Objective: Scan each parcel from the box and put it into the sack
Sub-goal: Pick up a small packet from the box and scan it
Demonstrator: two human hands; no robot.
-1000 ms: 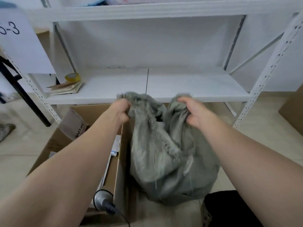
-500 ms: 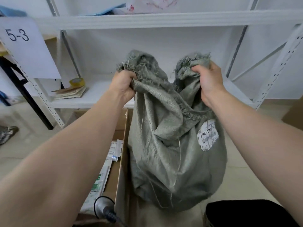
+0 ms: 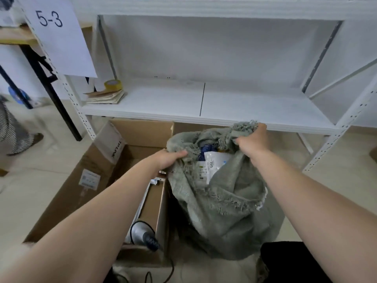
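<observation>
A grey-green woven sack (image 3: 228, 217) stands on the floor right of an open cardboard box (image 3: 85, 193). My left hand (image 3: 170, 160) grips the sack's left rim and my right hand (image 3: 252, 140) grips the frayed right rim, holding the mouth open. Inside the mouth lie a white parcel (image 3: 214, 167) with a printed label and a blue one (image 3: 206, 152) behind it. A grey handheld scanner (image 3: 142, 235) with a coiled cable rests in the box's near corner. Part of a flat white parcel (image 3: 142, 201) shows in the box beside my left forearm.
A white metal shelf (image 3: 204, 105) runs across behind the box and sack, with a tape roll (image 3: 113, 85) and a paper stack (image 3: 106, 97) at its left end. A "5-3" sign (image 3: 55, 35) hangs upper left. A person's striped clothing (image 3: 10, 129) shows at far left.
Both hands lifted the sack high by its rim, then lowered it to the floor. The mouth now gapes open and parcels show inside.
</observation>
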